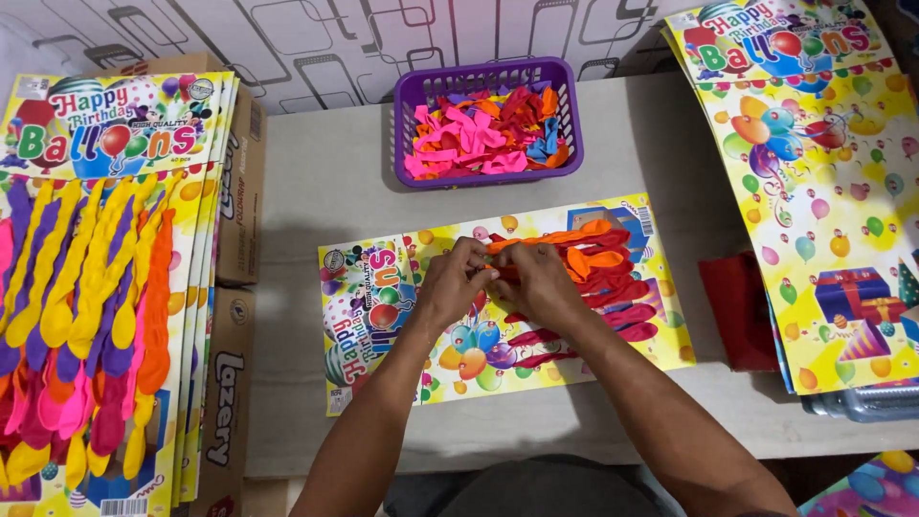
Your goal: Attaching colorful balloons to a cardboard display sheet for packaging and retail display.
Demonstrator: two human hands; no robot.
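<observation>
My left hand (458,280) and right hand (536,278) meet over the printed card (412,316) lying flat on the bench (316,182) in front of me. Both sets of fingers are pinched narrow on an orange balloon (550,237), whose neck sits between them while its body stretches away to the right across the card. Just beyond my right hand, more orange and red balloons (613,287) lie in a row on the card, side by side, seemingly fixed to it, though I cannot tell how. At my near left a stack of finished cards (86,316) rests on cardboard boxes (230,383), loaded with long yellow, purple, pink and orange balloons. At my right, a pile of bare printed cards (823,220) overhangs the bench edge, with a red packet (737,306) just beside it. Farthest off, against the patterned wall, a purple basket (407,96) holds loose pink, orange, red and blue balloons
</observation>
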